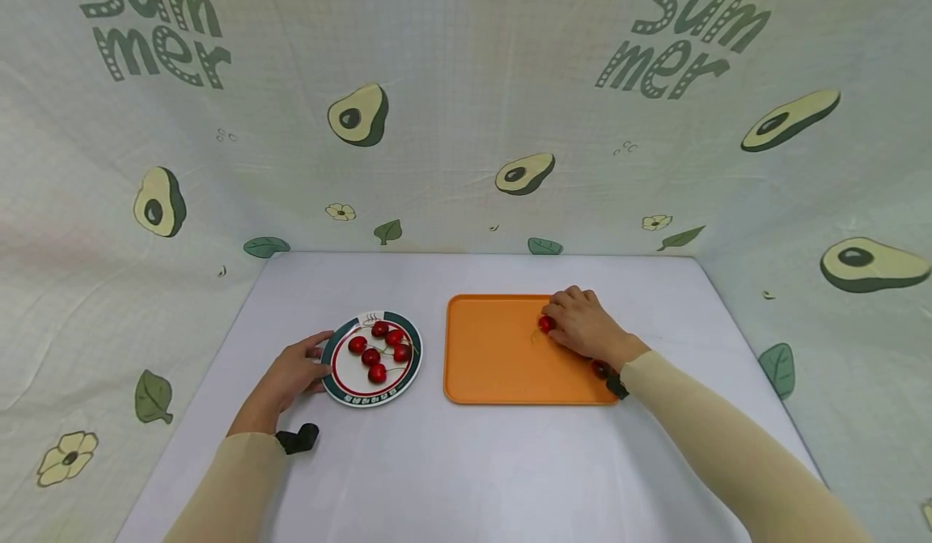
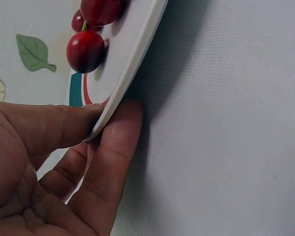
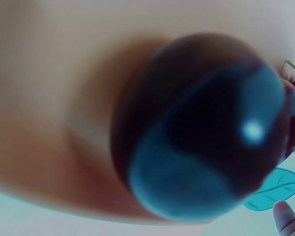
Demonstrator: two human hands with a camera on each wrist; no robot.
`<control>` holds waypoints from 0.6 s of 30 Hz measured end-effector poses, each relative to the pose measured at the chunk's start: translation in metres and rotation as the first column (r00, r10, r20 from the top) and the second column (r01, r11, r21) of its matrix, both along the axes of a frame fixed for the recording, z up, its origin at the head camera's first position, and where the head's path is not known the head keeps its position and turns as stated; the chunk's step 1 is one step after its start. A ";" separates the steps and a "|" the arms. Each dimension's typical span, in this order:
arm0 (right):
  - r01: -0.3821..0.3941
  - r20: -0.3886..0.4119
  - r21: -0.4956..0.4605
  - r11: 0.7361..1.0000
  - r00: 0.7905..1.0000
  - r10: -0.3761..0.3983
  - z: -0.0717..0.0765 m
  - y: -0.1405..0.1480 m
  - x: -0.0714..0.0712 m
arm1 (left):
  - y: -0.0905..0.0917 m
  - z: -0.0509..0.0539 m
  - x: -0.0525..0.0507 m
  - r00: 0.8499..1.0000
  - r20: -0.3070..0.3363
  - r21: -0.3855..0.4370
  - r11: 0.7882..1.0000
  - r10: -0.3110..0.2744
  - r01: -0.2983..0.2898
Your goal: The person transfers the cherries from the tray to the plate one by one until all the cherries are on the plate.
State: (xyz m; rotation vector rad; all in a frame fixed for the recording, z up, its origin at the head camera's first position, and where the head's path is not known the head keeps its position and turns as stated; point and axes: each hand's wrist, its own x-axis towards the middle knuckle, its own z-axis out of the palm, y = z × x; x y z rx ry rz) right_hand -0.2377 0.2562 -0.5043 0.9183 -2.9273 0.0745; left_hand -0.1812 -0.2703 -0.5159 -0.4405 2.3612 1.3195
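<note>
In the head view my left hand (image 1: 291, 375) holds the near-left side of a white plate (image 1: 342, 381) with a green rim. The left wrist view shows the thumb (image 2: 54, 130) over the rim and fingers beneath it. Several red cherries (image 1: 370, 357) with stems lie on the plate. My right hand (image 1: 582, 322) is over the right part of an orange tray (image 1: 495, 349), its fingertips around a red cherry (image 1: 546, 324). Under the right wrist sits a dark cherry (image 1: 600, 369), which looms large and blurred in the right wrist view (image 3: 201, 132).
Plate and tray stand side by side on a white table (image 1: 437, 462), with a gap between them. A cloth (image 1: 451, 82) printed with avocados and leaves hangs behind and around the sides. Each wrist carries a black camera mount (image 1: 298, 439).
</note>
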 end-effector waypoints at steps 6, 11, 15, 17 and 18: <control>0.001 -0.009 -0.009 1.000 1.000 -0.001 -0.003 0.002 -0.001 | 0.000 0.001 0.000 1.000 -0.003 0.004 1.000 0.000 0.000; 0.004 -0.051 -0.021 1.000 0.999 -0.005 -0.003 -0.001 0.000 | 0.000 0.001 0.000 1.000 0.001 0.008 1.000 0.003 -0.003; 0.025 -0.078 -0.023 0.999 0.997 -0.026 -0.002 -0.005 0.000 | 0.000 0.002 0.000 1.000 -0.002 0.006 1.000 0.003 -0.003; 0.035 -0.086 -0.022 0.999 0.996 -0.037 -0.001 -0.008 0.000 | 0.001 0.002 0.001 1.000 -0.001 0.003 1.000 0.003 -0.003; 0.038 -0.091 -0.019 0.999 0.995 -0.040 -0.001 -0.009 0.000 | 0.001 0.002 0.000 1.000 0.000 0.002 1.000 0.004 -0.004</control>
